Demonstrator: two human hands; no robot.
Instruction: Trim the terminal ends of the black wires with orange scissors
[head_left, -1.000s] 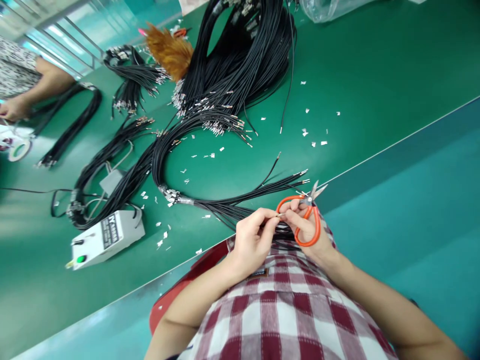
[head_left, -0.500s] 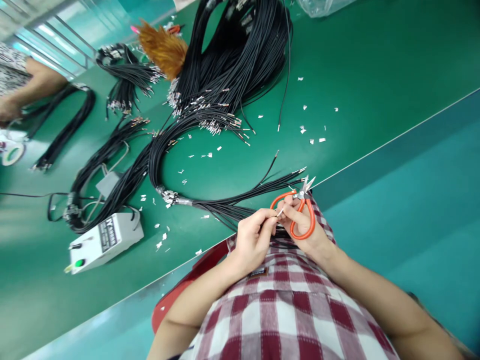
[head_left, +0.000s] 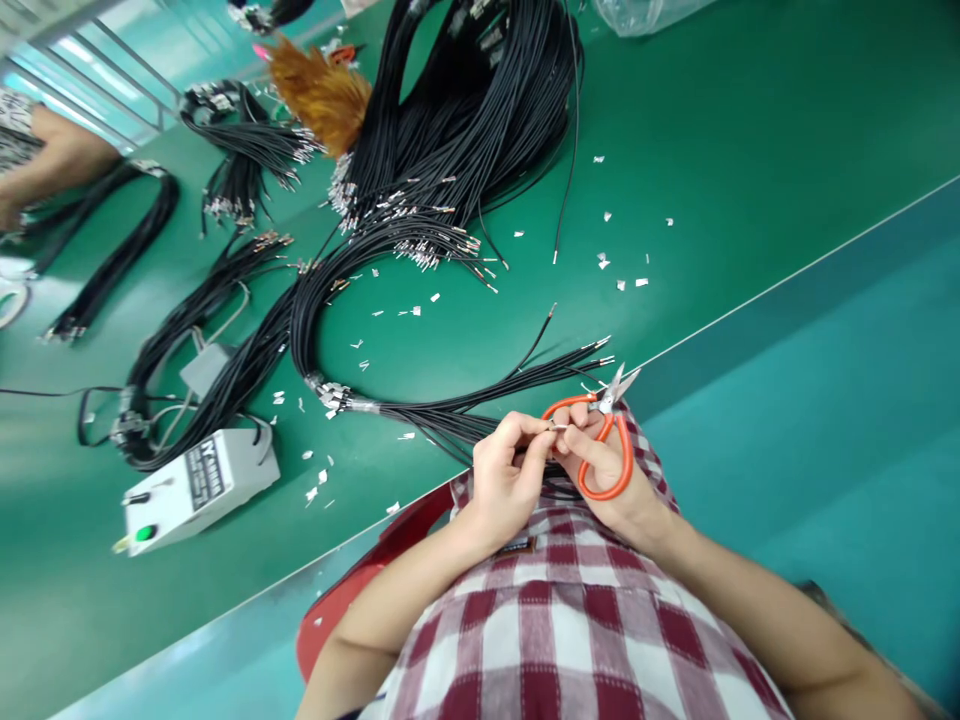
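Observation:
My left hand (head_left: 507, 478) pinches the end of a thin black cable close to the table's front edge. Fingertips of my right hand (head_left: 600, 465) meet it there, at a small pale tip between the two hands. Orange-handled scissors (head_left: 619, 450) hang on my right hand, blades slightly parted and pointing away from me. A bundle of black cables (head_left: 450, 408), bound with clear wrap, runs from the left toward my hands, and its stripped ends fan out beside the scissors. Part of the bundle is hidden behind my hands.
A big heap of black cables (head_left: 480, 120) lies at the back, beside an orange feathery brush (head_left: 319, 95). More bundles and a white box with a green button (head_left: 199, 490) are at left. A person's arm (head_left: 64, 155) shows at far left. White scraps dot the green table (head_left: 750, 120).
The scissors have turned a little in my right hand, their blades shifting slightly right. Both hands stay together at the cable end. The view has shifted slightly.

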